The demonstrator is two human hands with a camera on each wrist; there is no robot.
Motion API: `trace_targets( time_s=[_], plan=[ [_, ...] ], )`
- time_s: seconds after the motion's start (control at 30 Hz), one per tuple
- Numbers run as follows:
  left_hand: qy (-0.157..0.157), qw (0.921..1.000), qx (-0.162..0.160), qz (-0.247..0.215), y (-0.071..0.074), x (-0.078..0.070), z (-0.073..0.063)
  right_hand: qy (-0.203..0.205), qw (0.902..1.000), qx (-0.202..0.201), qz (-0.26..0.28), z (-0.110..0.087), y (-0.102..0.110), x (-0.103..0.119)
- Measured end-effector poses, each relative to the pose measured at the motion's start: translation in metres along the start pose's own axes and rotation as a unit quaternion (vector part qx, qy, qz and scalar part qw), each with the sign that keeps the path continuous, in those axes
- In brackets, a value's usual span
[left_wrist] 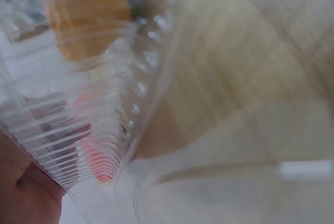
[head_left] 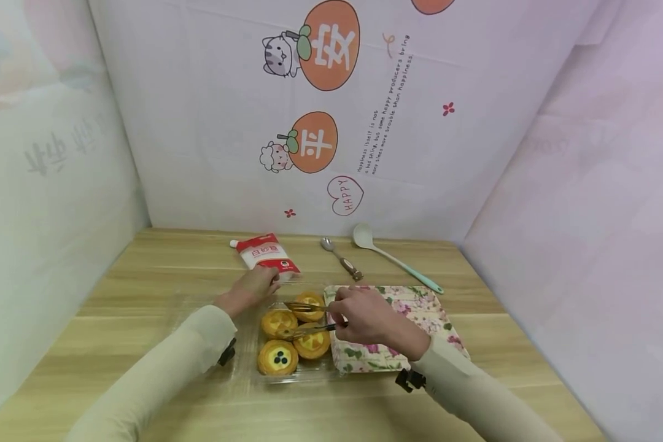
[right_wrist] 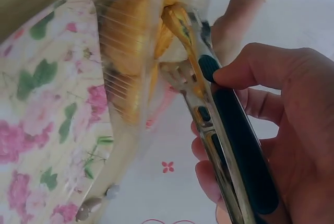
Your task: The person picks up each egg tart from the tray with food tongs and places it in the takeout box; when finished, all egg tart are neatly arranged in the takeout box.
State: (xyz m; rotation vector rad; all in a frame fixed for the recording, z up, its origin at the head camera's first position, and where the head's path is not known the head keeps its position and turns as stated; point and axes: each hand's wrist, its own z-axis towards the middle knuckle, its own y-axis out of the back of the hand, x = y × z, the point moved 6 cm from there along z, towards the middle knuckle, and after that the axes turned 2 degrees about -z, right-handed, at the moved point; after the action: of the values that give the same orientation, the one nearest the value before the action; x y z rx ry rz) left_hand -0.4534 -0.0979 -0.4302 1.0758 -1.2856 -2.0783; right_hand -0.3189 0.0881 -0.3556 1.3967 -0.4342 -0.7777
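Note:
My right hand (head_left: 361, 314) holds a pair of metal tongs (right_wrist: 245, 156) with dark green grips, thumb on one arm and fingers round the other. The tongs' spread tips reach over several round egg tarts (head_left: 311, 345) in a clear plastic box (head_left: 287, 379). One tart, dotted with dark berries (head_left: 278, 358), sits at the near left. My left hand (head_left: 254, 285) grips the box's far edge, its curled fingers partly hidden. In the left wrist view that hand (left_wrist: 28, 187) lies against the ribbed clear wall. A floral tray (head_left: 420, 319) lies right of the box, under my right hand.
Behind the box lies a red and white pouch (head_left: 265, 250) with a white cap. A small spoon (head_left: 339, 256) and a pale ladle (head_left: 392, 256) with a green handle end lie farther back. Printed cloth walls (head_left: 215, 123) enclose the wooden table (head_left: 116, 319).

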Motion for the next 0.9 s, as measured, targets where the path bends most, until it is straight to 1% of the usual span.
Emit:
trace_targets(
  time_s=[0.07, 0.23, 0.4, 0.5, 0.6, 0.67, 0.73, 0.8, 0.9],
  plan=[
    [0.004, 1.0000, 0.001, 0.000, -0.002, 0.000, -0.001, -0.005, 1.0000, 0.001, 0.003, -0.001, -0.003, 0.000],
    [0.019, 0.9998, 0.003, -0.003, -0.005, 0.002, -0.002, -0.017, 0.9992, -0.006, 0.036, -0.004, -0.002, -0.005],
    [0.015, 0.9998, -0.002, -0.010, -0.002, 0.002, 0.002, -0.021, 0.9996, -0.008, 0.017, -0.001, -0.008, -0.004],
    [0.017, 0.9998, -0.004, -0.009, 0.000, 0.004, 0.002, -0.017, 0.9997, -0.018, 0.009, 0.001, -0.007, -0.001],
    [0.019, 0.9998, 0.000, -0.009, -0.001, 0.006, 0.001, -0.019, 0.9994, -0.027, -0.005, -0.002, -0.003, 0.000],
    [0.014, 0.9999, 0.001, -0.008, -0.002, 0.006, 0.001, -0.021, 0.9993, -0.030, -0.008, -0.005, -0.002, 0.000],
    [0.009, 0.9999, 0.000, -0.007, -0.002, 0.004, 0.002, -0.020, 0.9993, -0.032, -0.001, -0.007, -0.003, 0.000],
    [0.011, 0.9999, -0.003, -0.004, -0.003, 0.002, 0.003, -0.020, 0.9992, -0.032, 0.016, -0.008, -0.004, -0.001],
    [0.013, 0.9999, 0.004, -0.001, -0.005, -0.001, 0.005, -0.034, 0.9988, -0.022, 0.029, -0.012, -0.008, -0.003]
  ],
)
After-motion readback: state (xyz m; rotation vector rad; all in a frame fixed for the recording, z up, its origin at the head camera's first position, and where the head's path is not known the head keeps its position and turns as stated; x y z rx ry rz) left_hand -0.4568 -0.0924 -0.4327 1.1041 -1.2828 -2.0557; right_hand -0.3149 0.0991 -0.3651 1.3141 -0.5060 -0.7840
